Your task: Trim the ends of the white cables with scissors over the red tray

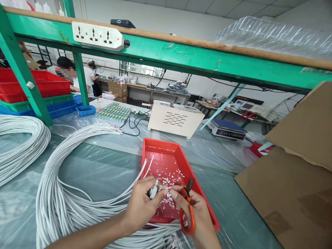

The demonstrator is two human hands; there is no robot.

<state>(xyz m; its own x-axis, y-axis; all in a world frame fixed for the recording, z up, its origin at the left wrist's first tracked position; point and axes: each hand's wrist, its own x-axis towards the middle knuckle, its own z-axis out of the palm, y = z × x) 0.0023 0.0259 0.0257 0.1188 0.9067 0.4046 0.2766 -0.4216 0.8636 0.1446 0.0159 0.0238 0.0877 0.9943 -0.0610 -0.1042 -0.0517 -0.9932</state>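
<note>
A: Where, the cable ends (153,190)?
B: Pinched in left hand (141,207), over red tray (155,145), tips pointing right.
A: And scissors (188,204)?
B: Clasped in right hand (199,218), just right of tips, blades slightly apart.

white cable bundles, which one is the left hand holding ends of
The nearer bundle, its ends gathered in the left hand over the red tray; the far-left bundle lies untouched.

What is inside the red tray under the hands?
White scraps litter the red tray, and two cables reach in over its left wall. The left hand, gripping cable ends, and the right hand with scissors hide its near part.
</note>
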